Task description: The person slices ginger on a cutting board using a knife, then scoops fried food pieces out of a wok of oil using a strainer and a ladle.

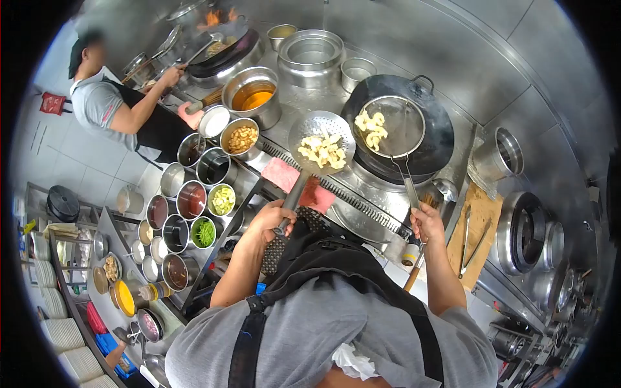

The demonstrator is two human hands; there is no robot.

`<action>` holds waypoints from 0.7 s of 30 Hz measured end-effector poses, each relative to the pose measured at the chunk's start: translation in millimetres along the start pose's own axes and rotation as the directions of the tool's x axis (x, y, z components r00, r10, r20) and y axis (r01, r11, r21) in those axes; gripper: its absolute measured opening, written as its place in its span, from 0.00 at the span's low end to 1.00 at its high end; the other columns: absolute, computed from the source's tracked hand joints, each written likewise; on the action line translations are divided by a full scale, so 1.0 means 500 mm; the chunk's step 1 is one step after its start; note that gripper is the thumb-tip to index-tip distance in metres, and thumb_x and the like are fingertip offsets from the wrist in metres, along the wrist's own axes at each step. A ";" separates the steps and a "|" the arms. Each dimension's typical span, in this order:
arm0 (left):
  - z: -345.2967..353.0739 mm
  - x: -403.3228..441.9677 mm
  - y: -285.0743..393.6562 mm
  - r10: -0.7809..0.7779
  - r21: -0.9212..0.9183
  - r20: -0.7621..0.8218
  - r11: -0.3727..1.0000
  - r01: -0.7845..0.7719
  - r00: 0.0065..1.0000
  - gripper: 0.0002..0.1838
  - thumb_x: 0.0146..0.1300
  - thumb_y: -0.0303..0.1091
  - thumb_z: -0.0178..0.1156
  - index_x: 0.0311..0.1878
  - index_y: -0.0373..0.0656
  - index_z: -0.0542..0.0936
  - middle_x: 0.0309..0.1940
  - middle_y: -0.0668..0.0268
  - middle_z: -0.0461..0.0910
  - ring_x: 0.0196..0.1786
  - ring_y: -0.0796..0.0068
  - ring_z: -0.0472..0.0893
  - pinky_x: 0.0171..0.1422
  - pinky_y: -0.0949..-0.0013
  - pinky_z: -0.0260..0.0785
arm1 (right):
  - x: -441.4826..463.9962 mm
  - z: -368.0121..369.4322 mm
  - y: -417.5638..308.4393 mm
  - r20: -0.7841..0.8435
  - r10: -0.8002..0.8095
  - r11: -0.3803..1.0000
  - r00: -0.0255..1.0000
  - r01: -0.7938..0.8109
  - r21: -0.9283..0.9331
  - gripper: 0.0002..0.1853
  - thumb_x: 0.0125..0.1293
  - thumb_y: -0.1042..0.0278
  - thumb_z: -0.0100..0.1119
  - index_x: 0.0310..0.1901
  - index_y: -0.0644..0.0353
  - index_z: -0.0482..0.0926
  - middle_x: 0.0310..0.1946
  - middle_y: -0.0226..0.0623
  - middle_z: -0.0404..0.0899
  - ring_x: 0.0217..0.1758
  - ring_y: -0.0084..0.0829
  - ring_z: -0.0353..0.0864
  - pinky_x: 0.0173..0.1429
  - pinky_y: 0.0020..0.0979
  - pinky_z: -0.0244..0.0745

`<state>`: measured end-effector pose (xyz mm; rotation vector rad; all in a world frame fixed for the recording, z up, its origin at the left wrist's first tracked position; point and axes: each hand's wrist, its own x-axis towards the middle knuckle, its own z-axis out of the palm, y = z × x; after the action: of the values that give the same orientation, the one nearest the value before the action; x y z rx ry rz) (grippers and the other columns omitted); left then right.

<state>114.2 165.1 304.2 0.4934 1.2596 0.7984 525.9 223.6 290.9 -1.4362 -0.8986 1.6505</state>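
My left hand (275, 218) is closed round the dark handle of a perforated skimmer (312, 123), whose round bowl holds pale yellow food pieces (322, 152). The skimmer is over the steel stove front, left of a black wok (443, 129). In my right hand (427, 222) is the handle of a round mesh strainer (404, 123). That strainer lies over the wok, with more pale pieces (372, 129) at the left of its mesh. A pink cloth (281, 174) lies beneath the skimmer's handle.
At the upper left, a co-worker (107, 107) stands by another wok (226, 58) with flames (217, 18) behind it. Several ingredient pots stand left of my left hand, below a pot of orange liquid (254, 97). Tongs (475, 246) lie on a board (488, 210) at right.
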 end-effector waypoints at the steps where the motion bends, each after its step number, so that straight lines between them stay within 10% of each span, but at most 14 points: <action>1: -0.003 -0.001 0.002 0.008 0.003 0.001 1.000 -0.008 1.000 0.09 0.53 0.22 0.58 0.38 0.35 0.72 0.21 0.62 0.74 0.17 0.72 0.74 0.18 0.69 0.68 | -0.002 0.015 -0.002 0.015 -0.008 0.999 1.000 0.007 0.036 0.03 0.63 0.73 0.54 0.34 0.61 0.72 0.17 0.31 0.71 0.09 0.21 0.65 0.08 0.23 0.57; 7: -0.017 -0.004 0.013 0.030 -0.009 -0.015 1.000 -0.030 0.999 0.10 0.52 0.23 0.58 0.39 0.35 0.72 0.20 0.62 0.74 0.17 0.73 0.74 0.18 0.69 0.68 | -0.018 0.071 -0.045 0.109 -0.039 0.998 0.993 0.044 -0.042 0.14 0.63 0.74 0.52 0.51 0.61 0.74 0.17 0.30 0.73 0.08 0.22 0.66 0.09 0.25 0.60; 11: -0.027 -0.004 0.016 0.040 -0.033 0.007 0.999 -0.040 0.999 0.10 0.54 0.22 0.57 0.40 0.35 0.71 0.21 0.62 0.74 0.17 0.73 0.74 0.18 0.70 0.68 | -0.015 0.118 -0.055 0.124 -0.133 0.865 0.983 0.176 -0.470 0.20 0.64 0.73 0.51 0.59 0.54 0.73 0.17 0.38 0.75 0.11 0.29 0.72 0.17 0.30 0.67; 14: -0.034 -0.001 0.014 0.047 -0.060 -0.001 0.997 -0.047 0.999 0.11 0.52 0.22 0.57 0.40 0.32 0.70 0.22 0.60 0.74 0.17 0.72 0.74 0.17 0.72 0.63 | -0.009 0.148 -0.059 0.167 -0.441 0.451 0.882 0.379 -0.808 0.20 0.61 0.71 0.53 0.57 0.55 0.75 0.22 0.55 0.73 0.25 0.46 0.79 0.38 0.41 0.72; 17: -0.044 0.006 0.014 0.030 -0.065 0.011 0.997 -0.029 0.999 0.12 0.53 0.21 0.57 0.41 0.32 0.70 0.22 0.60 0.74 0.17 0.72 0.74 0.17 0.73 0.64 | -0.001 0.138 -0.066 0.204 -0.494 0.365 0.845 0.415 -0.833 0.21 0.62 0.71 0.54 0.59 0.56 0.74 0.17 0.38 0.73 0.23 0.26 0.77 0.34 0.32 0.72; 21: -0.069 0.033 0.010 0.013 -0.133 0.056 0.991 -0.006 0.998 0.10 0.53 0.21 0.56 0.39 0.33 0.71 0.22 0.60 0.74 0.17 0.73 0.74 0.16 0.74 0.64 | 0.009 0.089 -0.073 0.011 -0.326 0.752 0.945 0.266 -0.603 0.21 0.63 0.70 0.55 0.59 0.56 0.75 0.19 0.34 0.76 0.17 0.24 0.69 0.27 0.26 0.68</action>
<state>81.3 177.7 288.2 0.4124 1.1443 0.8643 484.7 243.4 326.3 -1.6471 -1.6028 1.0814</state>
